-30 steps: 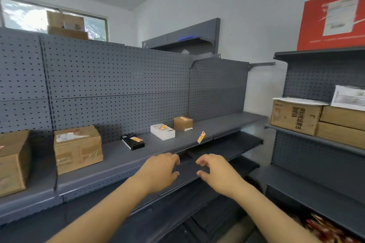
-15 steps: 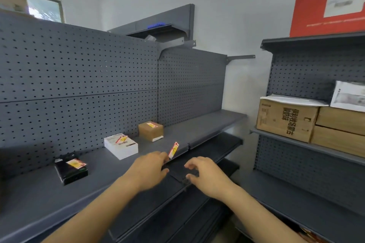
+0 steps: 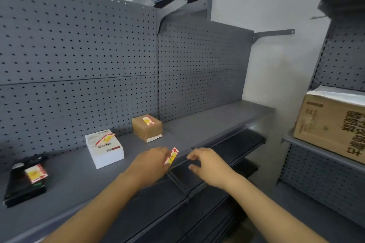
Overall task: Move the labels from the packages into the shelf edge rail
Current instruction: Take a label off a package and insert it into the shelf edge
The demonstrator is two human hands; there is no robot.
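Farthest left of the white box [image 3: 104,148], a black package [image 3: 24,182] lies flat on the grey shelf [image 3: 83,179], with a yellow and red label [image 3: 36,173] on its top face. The white box stands on the same shelf against the pegboard back panel [image 3: 79,55] and carries a second label [image 3: 105,138] lying askew on its top. Just right of the white box and further back sits a small brown box [image 3: 147,128], a third label [image 3: 147,120] on its lid.

In front of and to the right of the white box, the left hand [image 3: 152,164] reaches over the shelf edge rail [image 3: 177,163]; its grip is closed on a fourth label [image 3: 171,156], pinched at the fingertips and standing tilted just at the rail. The right hand [image 3: 209,165] hovers right of that label, close beside it but apart, its grip open, fingers loosely curled and holding nothing.

Far right of the white box, on a separate shelving unit [image 3: 324,156], stands a large cardboard carton [image 3: 331,124] with printed characters on its side.
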